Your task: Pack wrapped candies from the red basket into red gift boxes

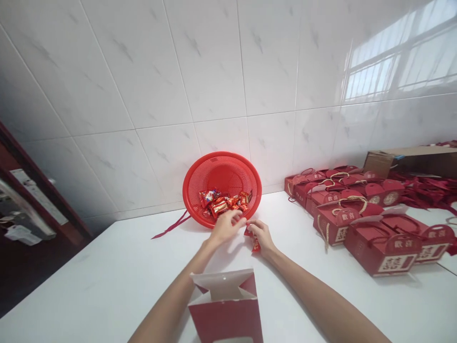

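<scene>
A red plastic basket point(223, 164) leans tilted against the wall, with several wrapped candies point(218, 206) in its lower part. My left hand point(227, 225) is just in front of the basket's lower rim, fingers curled and close to my right hand; whether it holds anything is hidden. My right hand point(262, 236) is closed on red candy packets point(256, 245), right of the basket. Between my forearms, near the front, stands an open red paper box point(226, 317) with its top flaps up.
Several closed red gift boxes point(383, 244) with rope handles stand on the white table point(107, 276) at the right. Behind them are a cardboard box point(380, 164) and dark red ribbons point(424, 190). A ribbon point(171, 226) lies left of the basket. Tiled wall behind.
</scene>
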Available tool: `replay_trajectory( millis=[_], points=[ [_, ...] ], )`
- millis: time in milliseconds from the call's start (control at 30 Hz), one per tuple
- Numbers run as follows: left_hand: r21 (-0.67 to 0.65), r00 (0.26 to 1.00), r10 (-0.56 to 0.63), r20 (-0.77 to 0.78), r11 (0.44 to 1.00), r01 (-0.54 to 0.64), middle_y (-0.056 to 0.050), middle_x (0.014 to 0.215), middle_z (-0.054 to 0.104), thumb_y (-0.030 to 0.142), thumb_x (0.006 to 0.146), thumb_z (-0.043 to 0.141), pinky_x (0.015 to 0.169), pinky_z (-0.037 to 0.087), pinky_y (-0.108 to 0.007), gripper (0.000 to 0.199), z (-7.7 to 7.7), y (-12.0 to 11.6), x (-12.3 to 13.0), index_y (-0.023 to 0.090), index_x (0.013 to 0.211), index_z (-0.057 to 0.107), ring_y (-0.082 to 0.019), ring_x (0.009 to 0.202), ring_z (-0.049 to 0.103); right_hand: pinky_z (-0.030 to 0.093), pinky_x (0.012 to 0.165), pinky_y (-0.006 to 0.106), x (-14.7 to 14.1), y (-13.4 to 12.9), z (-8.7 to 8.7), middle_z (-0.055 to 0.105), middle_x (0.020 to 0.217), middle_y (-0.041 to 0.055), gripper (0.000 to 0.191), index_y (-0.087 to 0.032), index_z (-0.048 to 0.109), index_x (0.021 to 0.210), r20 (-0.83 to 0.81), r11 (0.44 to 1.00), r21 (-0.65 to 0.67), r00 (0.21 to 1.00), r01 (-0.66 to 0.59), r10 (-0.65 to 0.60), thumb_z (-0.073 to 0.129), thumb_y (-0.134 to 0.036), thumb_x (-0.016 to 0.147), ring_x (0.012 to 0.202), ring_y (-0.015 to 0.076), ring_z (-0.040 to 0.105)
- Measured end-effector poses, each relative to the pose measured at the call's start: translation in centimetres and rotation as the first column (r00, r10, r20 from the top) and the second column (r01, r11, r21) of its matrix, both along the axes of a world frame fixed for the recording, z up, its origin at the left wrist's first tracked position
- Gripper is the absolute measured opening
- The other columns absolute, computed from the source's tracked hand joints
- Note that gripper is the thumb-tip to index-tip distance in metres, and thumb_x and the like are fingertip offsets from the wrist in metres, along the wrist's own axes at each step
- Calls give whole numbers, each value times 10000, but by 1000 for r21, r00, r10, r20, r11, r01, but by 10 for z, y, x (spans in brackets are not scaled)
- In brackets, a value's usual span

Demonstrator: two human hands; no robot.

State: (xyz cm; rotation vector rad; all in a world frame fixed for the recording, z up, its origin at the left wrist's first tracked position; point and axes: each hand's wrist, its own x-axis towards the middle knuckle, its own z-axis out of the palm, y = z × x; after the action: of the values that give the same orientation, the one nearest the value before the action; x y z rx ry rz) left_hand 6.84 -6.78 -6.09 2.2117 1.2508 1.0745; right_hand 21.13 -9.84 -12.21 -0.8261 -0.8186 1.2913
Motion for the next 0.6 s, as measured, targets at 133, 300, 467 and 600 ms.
replay_trajectory(
  millis=[133,300,467,600],
  points=[
    [-196,975,5,224,980,40,-73,907,748,407,823,617,718,567,-337,306,-42,-16,19,168,1001,683,-211,779,698,379,446,218,1,0,0,630,571,-10,196,-163,685,721,-51,999,-24,998,-23,22,667,-253,547,494,114,531],
    [-215,910,81,407,977,9,-79,934,728,401,806,657,764,579,-356,358,-53,-17,19,154,1064,652,-203,803,697,256,349,192,4,4,-2,605,595,-51,289,-214,638,839,-171,991,-130,985,-24,1,597,-296,565,375,66,368],
    [-115,941,-20,338,991,62,-75,1007,683,368,829,642,747,585,-337,264,-57,-30,21,179,1008,684,-187,794,696,343,380,227,12,15,-2,670,726,6,246,-207,622,782,-260,986,-166,964,22,-65,585,-367,598,414,77,407],
    [-17,982,-128,142,991,131,-52,991,696,262,820,639,815,558,-333,193,-57,-41,30,216,997,701,-199,880,672,410,438,258,15,19,-4,677,739,27,203,-209,611,734,-289,983,-177,953,40,-91,590,-369,610,463,110,477]
  ],
)
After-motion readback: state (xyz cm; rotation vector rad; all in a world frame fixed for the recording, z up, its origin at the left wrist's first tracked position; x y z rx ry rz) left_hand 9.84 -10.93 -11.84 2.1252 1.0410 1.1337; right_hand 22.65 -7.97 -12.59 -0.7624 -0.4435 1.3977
